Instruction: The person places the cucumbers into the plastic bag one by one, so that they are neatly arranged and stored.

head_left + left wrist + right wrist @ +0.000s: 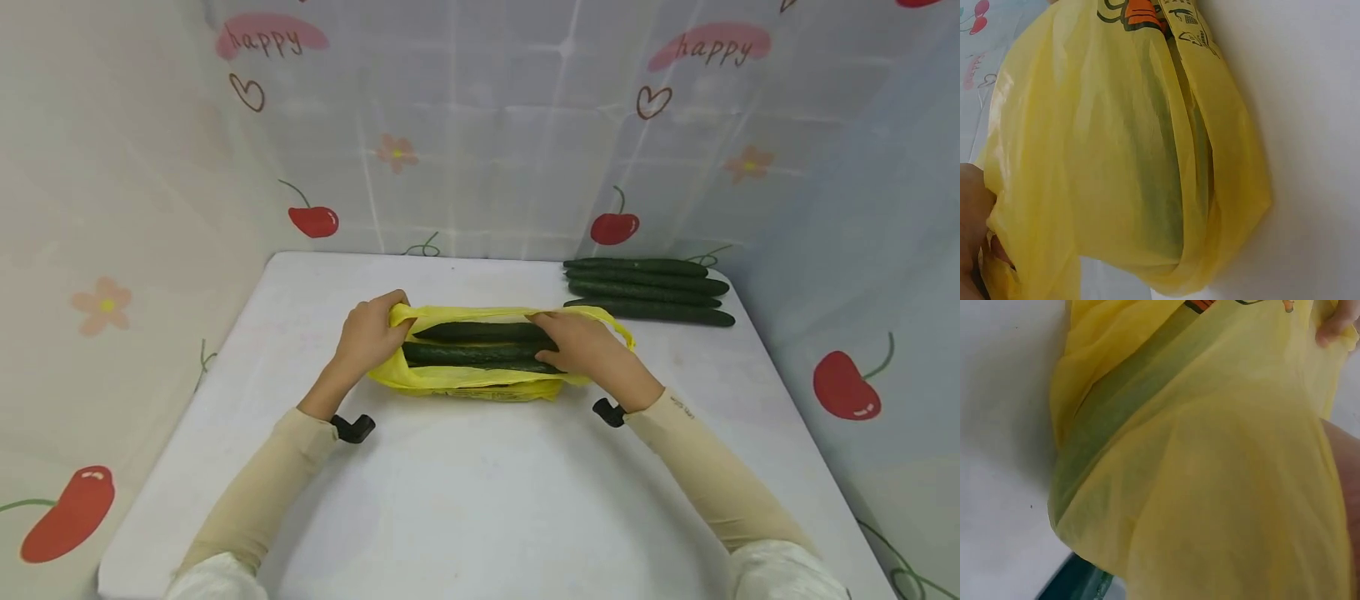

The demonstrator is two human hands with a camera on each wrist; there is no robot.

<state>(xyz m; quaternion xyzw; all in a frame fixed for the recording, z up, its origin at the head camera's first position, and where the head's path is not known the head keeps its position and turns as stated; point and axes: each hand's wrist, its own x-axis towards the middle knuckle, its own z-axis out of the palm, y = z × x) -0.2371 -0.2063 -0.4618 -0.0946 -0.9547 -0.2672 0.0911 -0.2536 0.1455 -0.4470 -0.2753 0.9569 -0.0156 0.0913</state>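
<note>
A yellow plastic bag [450, 382] lies sideways on the table, its mouth spread wide. Inside it, dark green cucumbers [480, 354] lie lengthwise side by side. My left hand [369, 333] grips the bag's left rim, thumb and fingers pinching the plastic. At the other end my right hand [588, 346] reaches into the mouth, with fingers and thumb around the right end of a cucumber; the fingertips are partly hidden. In the left wrist view the bag [1110, 156] covers most of the cucumbers, which show as green shapes through the thin plastic.
Several more cucumbers [648, 292] lie in a row at the back right of the white table [480, 500], just beyond the bag. A printed curtain [487, 125] hangs behind the table and along both sides.
</note>
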